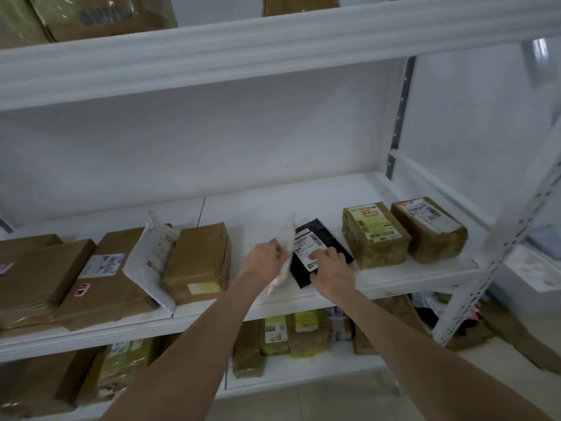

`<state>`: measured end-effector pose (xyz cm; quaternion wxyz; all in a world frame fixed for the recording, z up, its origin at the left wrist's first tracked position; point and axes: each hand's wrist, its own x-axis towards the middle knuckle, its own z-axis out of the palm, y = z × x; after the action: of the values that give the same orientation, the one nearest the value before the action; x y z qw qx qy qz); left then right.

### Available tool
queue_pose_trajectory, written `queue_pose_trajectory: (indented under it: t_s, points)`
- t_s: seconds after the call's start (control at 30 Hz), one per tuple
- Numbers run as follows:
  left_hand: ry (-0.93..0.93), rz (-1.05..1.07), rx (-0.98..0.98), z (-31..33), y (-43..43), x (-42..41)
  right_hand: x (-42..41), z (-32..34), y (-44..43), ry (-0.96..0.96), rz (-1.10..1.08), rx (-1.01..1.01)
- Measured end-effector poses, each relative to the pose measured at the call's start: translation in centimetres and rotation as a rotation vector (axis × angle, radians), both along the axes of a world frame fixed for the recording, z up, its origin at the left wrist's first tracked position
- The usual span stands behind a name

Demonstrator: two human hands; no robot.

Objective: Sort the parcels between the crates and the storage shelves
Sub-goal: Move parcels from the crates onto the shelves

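Left hand [263, 260], grip closed on the white mailer [280, 279]; right hand [331, 270], grip clamped on the black parcel [322, 235] upon the shelf [379, 279]. Each was best laid flat, label upward.

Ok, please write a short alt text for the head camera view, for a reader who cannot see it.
Two bare hands work at a white storage shelf: the left hand pinches a white soft parcel, the right hand grips a black parcel with a white label. Brown boxes stand on both sides.
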<state>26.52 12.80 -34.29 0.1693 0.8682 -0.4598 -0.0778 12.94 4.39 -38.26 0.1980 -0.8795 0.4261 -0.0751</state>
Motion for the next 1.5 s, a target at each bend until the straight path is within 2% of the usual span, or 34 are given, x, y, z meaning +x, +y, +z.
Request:
queue_pose_trajectory:
  t_s: [0.03,0.1,0.17,0.27,0.37,0.5,0.63,0.73,0.9,0.97,1.13,1.2,1.33,1.5]
  points:
    - [0.055,-0.029,0.051,-0.8,-0.1,-0.3,0.2,-0.4,0.0,0.072,0.046,-0.028]
    - [0.026,-0.095,0.166,-2.6,0.3,-0.1,0.3,-1.3,-0.1,0.084,0.027,-0.054]
    - [0.004,-0.157,0.239,-4.4,1.3,0.8,0.1,-1.9,-0.4,-0.036,-0.077,-0.112]
    - [0.026,-0.207,0.184,-6.0,2.2,1.2,0.4,-1.8,-0.6,-0.205,-0.202,-0.181]
    - [-0.079,-0.19,0.21,-6.8,1.7,0.7,1.3,-1.5,-0.7,-0.245,-0.184,-0.182]
    - [-0.172,-0.078,0.244,-6.1,1.0,0.9,1.7,-1.9,-0.9,-0.104,0.02,-0.202]
    - [-0.172,0.031,0.264,-5.8,0.5,1.4,2.4,-2.6,-0.5,0.041,0.292,-0.152]
    - [-0.114,-0.016,0.295,-5.7,-0.5,1.2,2.5,-2.6,-1.5,0.197,0.228,-0.067]
    - [0.065,-0.127,0.243,-5.4,-1.9,0.6,1.9,-1.6,-4.4,0.252,0.097,0.015]
    - [0.02,-0.1,0.205,-4.9,-1.6,0.6,2.0,-1.2,-4.4,0.22,0.111,0.011]
    - [-0.212,-0.016,-0.018,-1.8,0.9,2.5,5.3,-0.1,-1.3,-0.102,0.111,-0.085]
    - [-0.244,0.079,-0.092,-0.7,2.4,4.1,7.9,0.7,1.2,-0.145,0.18,-0.061]
    - [-0.279,0.259,-0.12,0.8,6.2,7.4,13.3,1.3,7.2,-0.004,0.34,0.032]
    - [-0.14,0.341,-0.104,0.8,10.1,10.6,15.9,0.9,9.9,0.151,0.4,-0.05]
